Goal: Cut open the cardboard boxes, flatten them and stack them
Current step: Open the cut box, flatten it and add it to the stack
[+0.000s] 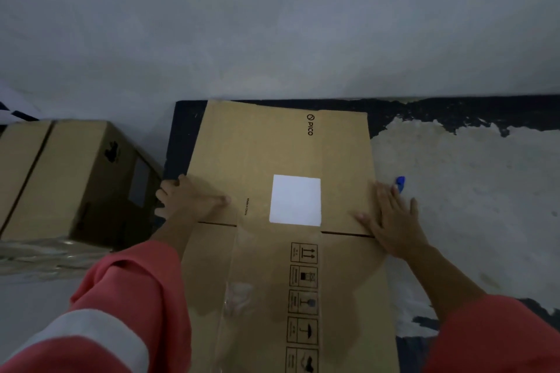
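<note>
I hold the flat box: left hand grips its left edge, right hand spread flat. The standing box looks uncut.

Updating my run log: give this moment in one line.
left hand: grips flattened brown cardboard box edge | right hand: presses it flat
</note>
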